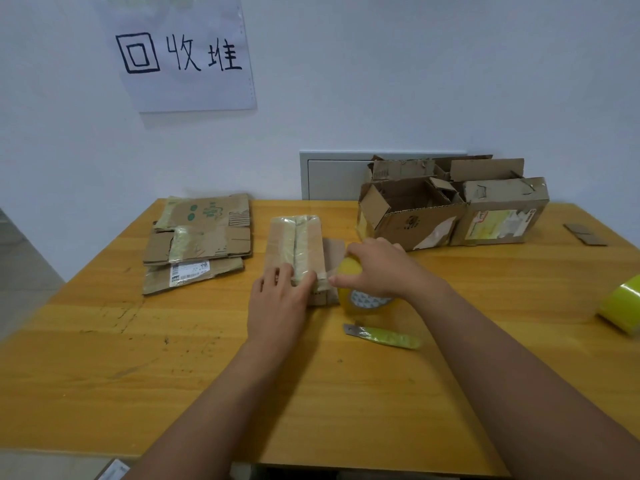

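1. Two bare forearms reach from the near edge of the bench [173, 358] toward its middle.
2. The left hand [280, 299] lies flat with its fingers straight, pressing on the near end of the flattened cardboard box [294, 237]; its grip holds nothing.
3. The right hand [377, 268] has its grip curled round the yellow tape roll [367, 301], which stands on edge just right of the box's near end.
4. A short strip of tape [325, 273] runs leftward from the roll onto the box, beside the left fingertips.
5. The box's long axis points away from the person, and the tape crosses it at right angles. Since the roll lies to the box's right, the right hand is better placed to pull and the left to smooth down.
6. A utility knife [384, 336] lies on the bench just on the near side of the roll, closest to the right hand, probably for the cut.
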{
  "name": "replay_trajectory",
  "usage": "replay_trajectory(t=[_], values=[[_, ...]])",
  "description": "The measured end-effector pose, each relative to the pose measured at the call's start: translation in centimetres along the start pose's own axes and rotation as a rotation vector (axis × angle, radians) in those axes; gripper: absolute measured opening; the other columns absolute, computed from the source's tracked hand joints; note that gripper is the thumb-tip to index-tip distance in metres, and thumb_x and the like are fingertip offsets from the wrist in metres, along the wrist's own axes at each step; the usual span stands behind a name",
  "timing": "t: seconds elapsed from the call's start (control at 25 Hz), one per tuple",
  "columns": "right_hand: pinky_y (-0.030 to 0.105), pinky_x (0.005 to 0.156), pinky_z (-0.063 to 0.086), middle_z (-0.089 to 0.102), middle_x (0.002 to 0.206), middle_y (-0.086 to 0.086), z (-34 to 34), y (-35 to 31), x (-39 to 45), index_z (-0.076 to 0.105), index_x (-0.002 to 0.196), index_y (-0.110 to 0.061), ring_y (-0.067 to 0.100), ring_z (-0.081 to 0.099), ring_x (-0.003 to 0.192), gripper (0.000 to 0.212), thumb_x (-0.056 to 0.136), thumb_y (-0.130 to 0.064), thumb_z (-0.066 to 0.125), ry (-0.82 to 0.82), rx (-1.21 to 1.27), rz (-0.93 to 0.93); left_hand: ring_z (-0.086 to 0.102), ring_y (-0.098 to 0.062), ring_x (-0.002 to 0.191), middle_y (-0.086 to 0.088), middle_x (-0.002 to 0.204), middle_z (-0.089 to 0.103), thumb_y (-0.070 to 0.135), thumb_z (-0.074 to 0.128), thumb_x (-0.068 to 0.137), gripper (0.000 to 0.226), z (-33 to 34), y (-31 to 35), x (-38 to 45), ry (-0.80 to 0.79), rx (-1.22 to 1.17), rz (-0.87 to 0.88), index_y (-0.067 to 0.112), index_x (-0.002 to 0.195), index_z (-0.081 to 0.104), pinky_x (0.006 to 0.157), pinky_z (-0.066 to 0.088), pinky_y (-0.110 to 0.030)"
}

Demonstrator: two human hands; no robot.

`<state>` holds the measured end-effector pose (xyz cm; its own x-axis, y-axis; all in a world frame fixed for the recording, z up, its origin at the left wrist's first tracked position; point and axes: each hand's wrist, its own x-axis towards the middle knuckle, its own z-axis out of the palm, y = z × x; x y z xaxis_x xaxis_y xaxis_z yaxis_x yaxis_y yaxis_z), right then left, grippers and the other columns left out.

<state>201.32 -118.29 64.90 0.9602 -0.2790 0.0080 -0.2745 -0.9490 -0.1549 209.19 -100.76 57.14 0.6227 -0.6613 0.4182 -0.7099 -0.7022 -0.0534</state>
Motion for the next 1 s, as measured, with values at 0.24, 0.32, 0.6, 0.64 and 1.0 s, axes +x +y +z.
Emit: replay_trajectory(t=[0.24,0.32,0.6,0.64,1.0], values=[[0.034,0.093,0.044,0.042,0.131,-0.002,0.3,3.0,-0.6,0.034,0.145,-0.035,0.019,0.044,0.122,0.081,0.077,-0.060,0.071,-0.039,0.251,-0.039,0.039,-0.036,0.126,-0.012,0.134,0.046,0.026,0.048,0.098,0.041,1.1,0.5,-0.2,-0.017,0.010,-0.046,0.031,0.137,0.040,0.109,0.034,-0.050],[0.035,0.092,0.044,0.044,0.134,-0.003,1.6,4.5,-1.2,0.029,0.147,-0.038,0.021,0.046,0.122,0.083,0.079,-0.050,0.075,0.018,0.358,-0.020,0.034,-0.037,0.132,-0.012,0.138,0.042,0.027,0.044,0.100,0.045,1.2,0.7,-0.1,-0.033,0.017,-0.066,0.036,0.142,0.031,0.113,0.028,-0.057],[0.038,0.089,0.051,0.054,0.127,-0.001,6.0,7.1,-2.7,0.030,0.145,-0.032,0.022,0.054,0.116,0.071,0.088,-0.022,0.071,0.119,0.764,0.175,0.052,-0.042,0.113,-0.018,0.107,0.058,0.027,0.062,0.088,0.051,1.5,0.9,0.1,0.013,0.052,-0.021,0.032,0.137,0.047,0.117,0.021,-0.058],[0.037,0.087,0.050,0.053,0.127,0.000,6.2,7.2,-2.7,0.031,0.145,-0.031,0.022,0.054,0.114,0.069,0.089,-0.021,0.070,0.139,0.765,0.190,0.052,-0.041,0.112,-0.018,0.109,0.057,0.027,0.061,0.088,0.052,1.4,0.8,0.2,-0.003,0.022,-0.021,0.032,0.138,0.046,0.112,0.032,-0.055],[0.039,0.086,0.046,0.051,0.122,0.004,6.2,9.6,-4.4,0.045,0.132,-0.021,0.024,0.049,0.112,0.057,0.082,-0.007,0.067,0.549,0.652,0.314,0.046,-0.035,0.115,-0.014,0.114,0.052,0.042,0.052,0.088,0.056,0.7,1.3,0.2,-0.068,-0.042,-0.036,0.037,0.141,0.038,0.107,0.036,-0.051]])
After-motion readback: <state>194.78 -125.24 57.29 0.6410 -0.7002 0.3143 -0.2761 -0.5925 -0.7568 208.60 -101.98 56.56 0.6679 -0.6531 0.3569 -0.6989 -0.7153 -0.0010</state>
